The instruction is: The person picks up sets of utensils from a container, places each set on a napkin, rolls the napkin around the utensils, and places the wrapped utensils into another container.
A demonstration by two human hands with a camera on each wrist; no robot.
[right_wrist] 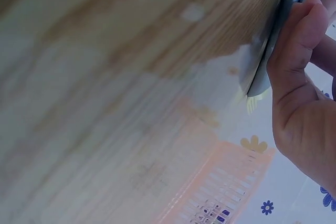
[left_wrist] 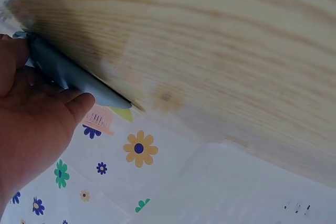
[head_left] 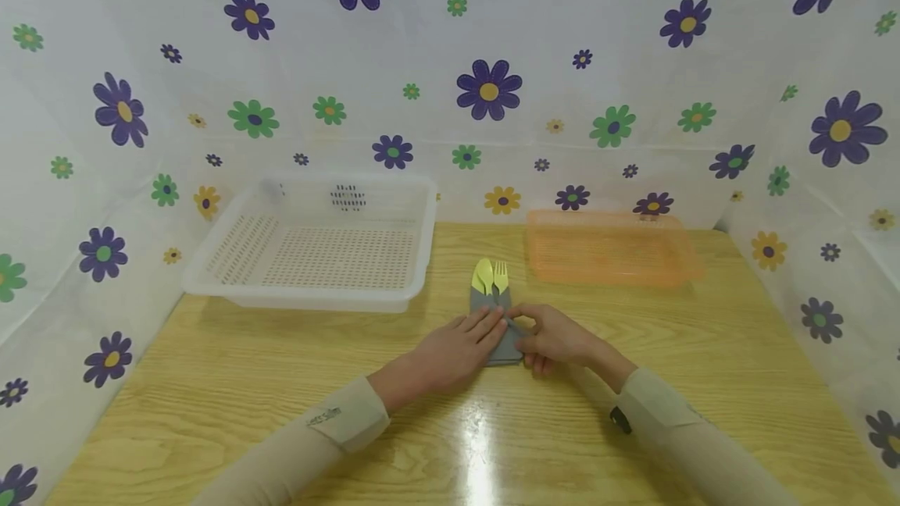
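Observation:
A flat grey cloth pouch (head_left: 505, 350) lies on the wooden table, folded around cutlery. Out of its far end stick a yellow-green spoon (head_left: 484, 273) and a fork (head_left: 501, 275) of the same colour, side by side. My left hand (head_left: 455, 346) rests across the pouch's left side with fingers extended together. On the right side, my right hand (head_left: 558, 338) has its fingers bent and pinches the edge of the grey cloth. In the left wrist view the pouch (left_wrist: 73, 74) shows edge-on under the hand; the right wrist view shows its thin side (right_wrist: 270, 51) by the fingers.
A white perforated basket (head_left: 316, 299) stands at the back left of the table (head_left: 281, 412). At the back right sits a smaller orange basket (head_left: 612, 279). A flower-patterned white sheet (head_left: 415, 45) surrounds the table at the back and sides.

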